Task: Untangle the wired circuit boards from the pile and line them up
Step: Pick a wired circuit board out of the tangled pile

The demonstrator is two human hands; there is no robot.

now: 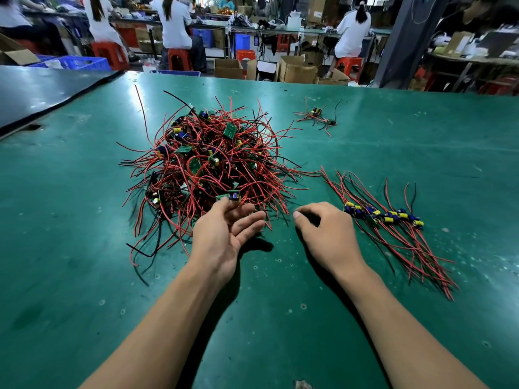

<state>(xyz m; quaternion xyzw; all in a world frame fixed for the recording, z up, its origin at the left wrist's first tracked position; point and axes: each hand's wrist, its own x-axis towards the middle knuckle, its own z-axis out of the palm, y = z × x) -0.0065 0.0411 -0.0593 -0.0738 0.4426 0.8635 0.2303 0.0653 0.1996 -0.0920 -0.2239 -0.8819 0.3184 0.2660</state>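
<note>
Pinching a board (230,196) at the pile's (207,153) edge, left hand (224,234); right hand (325,231) loose, empty.

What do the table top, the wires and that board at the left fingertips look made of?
Table top: green rubbery or vinyl mat, probably; semi-gloss, mirrors the lights, pitted. Wires: smooth red and black plastic-looking insulation, bending freely; core unseen. Board, pinched by the left hand: flat, stiff green laminate, seemingly.

Pile (207,164) left of lined-up row (384,216) on table (84,248).
</note>
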